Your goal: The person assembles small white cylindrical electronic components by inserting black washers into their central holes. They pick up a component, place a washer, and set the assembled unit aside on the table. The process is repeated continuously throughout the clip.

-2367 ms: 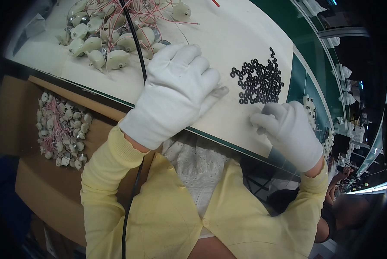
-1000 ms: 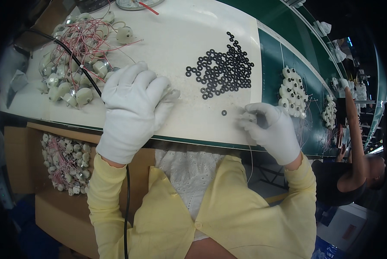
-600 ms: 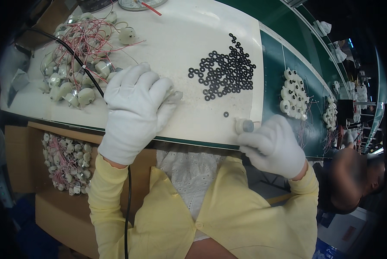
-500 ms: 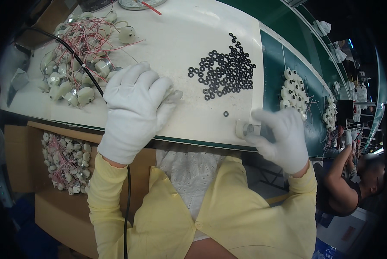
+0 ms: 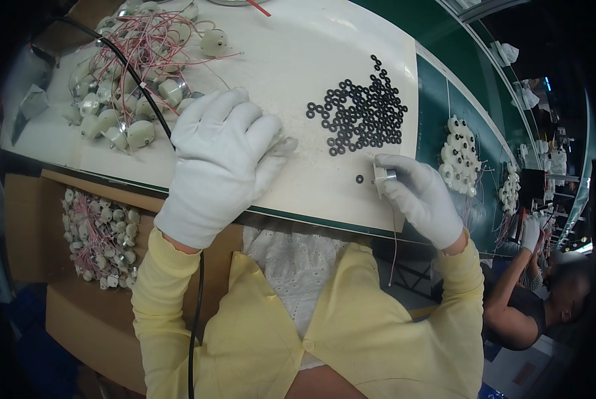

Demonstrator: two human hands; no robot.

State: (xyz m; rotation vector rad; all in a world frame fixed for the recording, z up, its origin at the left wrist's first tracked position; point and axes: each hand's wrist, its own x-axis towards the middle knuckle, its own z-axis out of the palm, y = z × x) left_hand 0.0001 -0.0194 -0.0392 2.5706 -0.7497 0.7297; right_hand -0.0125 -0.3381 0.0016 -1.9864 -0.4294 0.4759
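Small white motor [image 5: 383, 177] pinched in right hand [image 5: 423, 199] fingers beside one loose black washer [image 5: 359, 178]; left hand [image 5: 219, 166] fingers spread, empty.

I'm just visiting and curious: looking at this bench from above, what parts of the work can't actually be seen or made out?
- Head view: whatever lies under the left hand is covered by its glove.
- The small white part in the right hand is mostly hidden by the fingers.
- The single black ring on the white mat is too small to show detail.
- The box of wired parts is partly hidden under the bench edge.
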